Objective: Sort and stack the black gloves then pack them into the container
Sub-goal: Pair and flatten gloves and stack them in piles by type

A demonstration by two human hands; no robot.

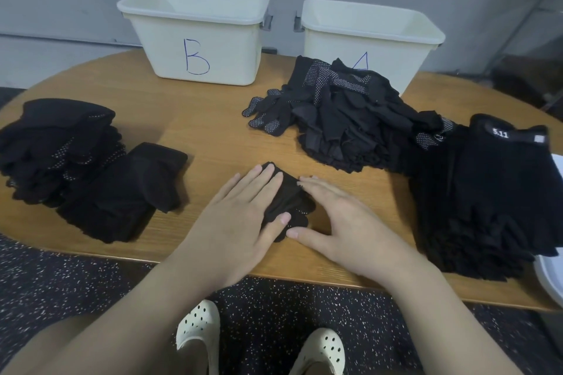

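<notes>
Hands first: I count 2, the left hand (240, 216) and right hand (344, 222), both flat with fingers spread, pressing 1 black glove (288, 201) onto the wooden table (213, 131). I see 2 stacks (91, 167) at left, 1 stack (493, 198) at right, 1 loose heap (341, 119) beyond, then 2 white containers (198, 36) before a grey wall.

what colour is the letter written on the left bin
Blue: a hand-drawn B on the cream-white left bin, clear in the head view.
</notes>
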